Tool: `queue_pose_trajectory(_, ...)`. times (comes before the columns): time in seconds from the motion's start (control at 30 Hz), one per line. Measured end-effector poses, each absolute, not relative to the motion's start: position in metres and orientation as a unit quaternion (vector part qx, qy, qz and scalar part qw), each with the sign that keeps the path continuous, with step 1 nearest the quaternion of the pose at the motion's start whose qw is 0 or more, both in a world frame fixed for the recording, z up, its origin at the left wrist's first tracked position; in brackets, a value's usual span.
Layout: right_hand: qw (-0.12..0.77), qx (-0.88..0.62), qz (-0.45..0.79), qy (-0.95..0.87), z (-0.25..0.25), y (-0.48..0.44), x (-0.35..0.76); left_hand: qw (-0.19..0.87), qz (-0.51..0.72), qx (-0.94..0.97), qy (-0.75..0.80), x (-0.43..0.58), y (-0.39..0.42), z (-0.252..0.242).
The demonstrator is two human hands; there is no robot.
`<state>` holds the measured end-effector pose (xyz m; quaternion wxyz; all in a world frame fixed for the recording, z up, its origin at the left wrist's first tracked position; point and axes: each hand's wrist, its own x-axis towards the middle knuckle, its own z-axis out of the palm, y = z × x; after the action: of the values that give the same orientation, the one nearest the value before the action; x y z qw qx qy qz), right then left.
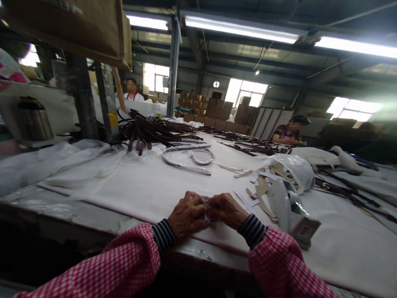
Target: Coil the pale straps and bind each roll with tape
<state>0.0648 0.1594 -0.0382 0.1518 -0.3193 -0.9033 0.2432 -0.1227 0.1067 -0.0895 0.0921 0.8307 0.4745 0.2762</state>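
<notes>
My left hand (187, 216) and my right hand (228, 208) meet near the front edge of the white-covered table (128, 185). Their fingers are closed around a small greyish, shiny thing (204, 198); most of it is hidden and its kind cannot be made out. Just right of my right hand lie tan and white strips (261, 192). Beside them stands a pale tape dispenser (289, 213). Beyond my hands, a looped strap (188, 159) with a clear, shiny look rests on the cloth.
Dark brown belts (156, 128) are heaped at the back left, with more belts (257, 146) farther right. Clear plastic (297, 170) covers part of the scraps. A metal post (86, 97) rises at left. A co-worker (290, 132) sits across the table.
</notes>
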Motion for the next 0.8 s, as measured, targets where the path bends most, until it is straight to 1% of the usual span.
queue_pose_trajectory(0.1,0.109,-0.305,0.21,-0.922,-0.027,0.159,0.062,0.097,0.284,0.83,0.471,-0.124,0.106,-0.091)
queue_pose_trajectory(0.2,0.08,-0.313,0.148,-0.935,-0.022,0.155,0.056,0.103,0.295,0.829,0.464,-0.125,0.108,-0.092)
queue_pose_trajectory(0.37,0.06,-0.325,0.049,-0.943,-0.033,0.14,0.055,0.107,0.301,0.829,0.459,-0.125,0.11,-0.094)
queue_pose_trajectory(0.43,0.081,-0.304,-0.006,-0.949,-0.043,0.135,0.058,0.105,0.302,0.826,0.465,-0.124,0.11,-0.094)
queue_pose_trajectory(0.57,0.15,-0.234,-0.121,-0.953,-0.064,0.127,0.064,0.089,0.297,0.82,0.481,-0.123,0.11,-0.095)
queue_pose_trajectory(0.63,0.162,-0.229,-0.135,-0.95,-0.07,0.124,0.064,0.081,0.296,0.822,0.48,-0.122,0.109,-0.095)
queue_pose_trajectory(0.8,0.163,-0.248,-0.114,-0.948,-0.075,0.114,0.066,0.08,0.3,0.824,0.474,-0.122,0.106,-0.094)
